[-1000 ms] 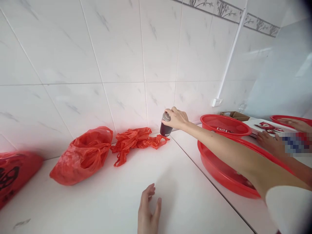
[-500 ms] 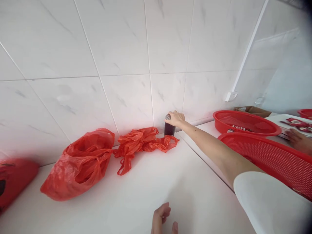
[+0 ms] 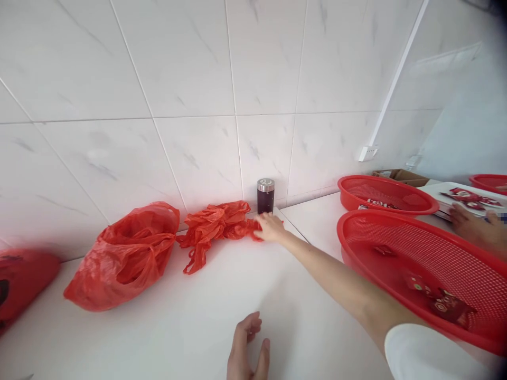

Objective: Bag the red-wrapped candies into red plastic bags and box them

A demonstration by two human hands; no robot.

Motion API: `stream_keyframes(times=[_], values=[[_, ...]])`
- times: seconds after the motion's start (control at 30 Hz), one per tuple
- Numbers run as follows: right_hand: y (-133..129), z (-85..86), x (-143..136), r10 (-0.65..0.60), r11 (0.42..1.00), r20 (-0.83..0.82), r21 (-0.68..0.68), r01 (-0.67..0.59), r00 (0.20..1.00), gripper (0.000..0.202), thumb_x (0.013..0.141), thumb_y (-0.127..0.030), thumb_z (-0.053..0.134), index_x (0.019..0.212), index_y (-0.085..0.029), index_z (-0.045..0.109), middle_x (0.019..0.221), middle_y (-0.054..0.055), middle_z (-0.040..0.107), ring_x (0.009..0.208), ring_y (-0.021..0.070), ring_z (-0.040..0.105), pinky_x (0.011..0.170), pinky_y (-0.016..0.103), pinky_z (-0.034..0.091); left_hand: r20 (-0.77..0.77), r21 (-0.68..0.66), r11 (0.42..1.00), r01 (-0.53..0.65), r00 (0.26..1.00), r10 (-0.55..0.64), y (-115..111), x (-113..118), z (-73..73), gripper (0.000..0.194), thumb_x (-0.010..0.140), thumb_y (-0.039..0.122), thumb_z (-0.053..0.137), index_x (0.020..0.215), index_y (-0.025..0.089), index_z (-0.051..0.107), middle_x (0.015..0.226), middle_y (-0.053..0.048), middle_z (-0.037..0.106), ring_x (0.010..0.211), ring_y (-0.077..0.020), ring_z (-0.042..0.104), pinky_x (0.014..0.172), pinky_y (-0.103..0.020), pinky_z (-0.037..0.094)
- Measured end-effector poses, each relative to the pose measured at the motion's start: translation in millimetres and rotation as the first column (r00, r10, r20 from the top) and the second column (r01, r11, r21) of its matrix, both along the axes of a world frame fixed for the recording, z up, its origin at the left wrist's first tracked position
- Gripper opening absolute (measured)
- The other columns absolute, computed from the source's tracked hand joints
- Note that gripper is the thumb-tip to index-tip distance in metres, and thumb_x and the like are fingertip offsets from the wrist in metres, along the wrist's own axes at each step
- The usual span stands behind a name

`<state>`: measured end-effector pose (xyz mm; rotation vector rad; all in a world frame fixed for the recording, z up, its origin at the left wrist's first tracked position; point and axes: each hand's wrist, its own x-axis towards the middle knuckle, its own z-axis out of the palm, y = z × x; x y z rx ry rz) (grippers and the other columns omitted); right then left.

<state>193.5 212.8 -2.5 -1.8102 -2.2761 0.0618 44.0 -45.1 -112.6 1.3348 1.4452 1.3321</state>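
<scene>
A dark tumbler with a silver lid stands upright against the tiled wall. Just in front of it, my right hand reaches with fingers stretched out over the right end of a crumpled red plastic bag; whether they touch the bag I cannot tell. My left hand is low in the middle of the view, above the white table, its thumb and fingers apart and nothing between them. A fuller red plastic bag sits to the left of the crumpled one.
On the right is a large red mesh basket holding several red packets, with a smaller red basket behind it. Another person's hand is by a white tray. A red item lies far left.
My right hand has let go of the tumbler and moved down and toward me, to the crumpled bag's end. My left hand has risen slightly further into view. The camera view has shifted.
</scene>
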Motion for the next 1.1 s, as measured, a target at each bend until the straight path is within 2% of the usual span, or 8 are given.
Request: stream_keyframes(times=[0.17, 0.4, 0.5, 0.6, 0.73, 0.87, 1.0, 1.1], values=[[-46.1, -7.3, 3.0, 0.042, 0.992, -0.039, -0.12, -0.047, 0.998, 0.017, 0.088, -0.031, 0.056, 0.092, -0.021, 0.069, 0.09, 0.005, 0.071, 0.082, 0.0195, 0.065, 0.07, 0.028, 0.041, 0.095, -0.001, 0.999, -0.054, 0.994, 0.054, -1.8, -1.3, 8.1, 0.051, 0.081, 0.057, 0.059, 0.117, 0.02, 0.057, 0.108, -0.01, 0.063, 0.1, -0.0243, 0.063, 0.092, -0.038, 0.049], [-174.9, 0.6, 9.1, 0.238, 0.971, -0.112, 0.014, -0.238, 0.965, 0.023, 0.092, -0.032, 0.049, 0.099, -0.024, 0.069, 0.089, 0.002, 0.073, 0.084, 0.0166, 0.064, 0.078, 0.028, 0.041, 0.432, -0.133, 0.99, 0.055, 0.902, 0.008, -10.4, -7.2, 48.4, 0.066, 0.08, 0.058, 0.064, 0.134, 0.025, 0.044, 0.136, -0.013, 0.054, 0.116, -0.0246, 0.059, 0.101, -0.042, 0.044], [-233.6, -15.5, 3.1, 0.419, 0.907, -0.138, 0.113, -0.406, 0.897, 0.018, 0.087, -0.022, 0.054, 0.098, -0.024, 0.069, 0.084, 0.002, 0.072, 0.084, 0.0175, 0.063, 0.086, 0.032, 0.04, 0.606, -0.178, 0.974, 0.14, 0.795, -0.004, -26.9, -8.9, 66.8, 0.054, 0.082, 0.054, 0.064, 0.124, 0.022, 0.057, 0.122, -0.012, 0.066, 0.11, -0.0259, 0.064, 0.097, -0.043, 0.049], [-268.6, -26.8, 8.9, 0.351, 0.936, -0.314, 0.145, -0.321, 0.882, 0.025, 0.086, -0.026, 0.056, 0.11, -0.026, 0.062, 0.088, 0.002, 0.071, 0.082, 0.0187, 0.063, 0.081, 0.032, 0.043, 0.643, -0.251, 0.966, 0.066, 0.757, 0.115, -45.7, -18.2, 73.6, 0.03, 0.081, 0.038, 0.07, 0.097, 0.012, 0.068, 0.097, -0.011, 0.074, 0.096, -0.0239, 0.069, 0.087, -0.036, 0.056], [-282.6, -28.7, 32.5, 0.095, 0.995, -0.564, 0.049, -0.082, 0.821, 0.035, 0.088, -0.036, 0.052, 0.122, -0.027, 0.048, 0.095, 0.001, 0.07, 0.077, 0.0196, 0.065, 0.072, 0.031, 0.046, 0.746, -0.309, 0.933, -0.184, 0.561, 0.358, -58.7, -44.6, 72.7, 0.01, 0.091, 0.018, 0.057, 0.088, 0.014, 0.066, 0.084, -0.005, 0.072, 0.073, -0.0133, 0.07, 0.072, -0.026, 0.059], [-283.7, -24.8, 57.5, 0.036, 0.999, -0.549, 0.007, -0.038, 0.835, 0.025, 0.092, -0.035, 0.039, 0.109, -0.026, 0.055, 0.082, 0.0, 0.068, 0.072, 0.0191, 0.064, 0.067, 0.029, 0.046, 0.8, -0.348, 0.895, -0.281, 0.408, 0.439, -61.6, -73.2, 71.0, 0.019, 0.095, 0.014, 0.047, 0.083, 0.018, 0.061, 0.072, 0.002, 0.066, 0.063, -0.0074, 0.066, 0.067, -0.02, 0.057], [-280.6, -22.7, 74.7, 0.038, 0.995, -0.482, 0.1, 0.012, 0.875, 0.026, 0.091, -0.027, 0.038, 0.099, -0.025, 0.063, 0.083, 0.002, 0.067, 0.078, 0.0206, 0.063, 0.07, 0.032, 0.048, 0.773, -0.343, 0.868, -0.359, 0.416, 0.478, -74.6, -85.7, 75.4, 0.019, 0.095, 0.017, 0.046, 0.083, 0.018, 0.061, 0.078, 0.0, 0.064, 0.071, -0.0087, 0.067, 0.072, -0.021, 0.057], [-283.7, -22.7, 74.1, 0.126, 0.938, -0.395, 0.346, 0.02, 0.91, 0.029, 0.084, -0.015, 0.044, 0.097, -0.023, 0.068, 0.108, 0.008, 0.065, 0.104, 0.0252, 0.058, 0.089, 0.041, 0.047, 0.635, -0.197, 0.879, -0.435, 0.626, 0.453, -90.6, -73.4, 88.9, 0.008, 0.089, 0.024, 0.057, 0.095, 0.021, 0.063, 0.089, 0.0, 0.064, 0.078, -0.0119, 0.066, 0.078, -0.026, 0.056]])
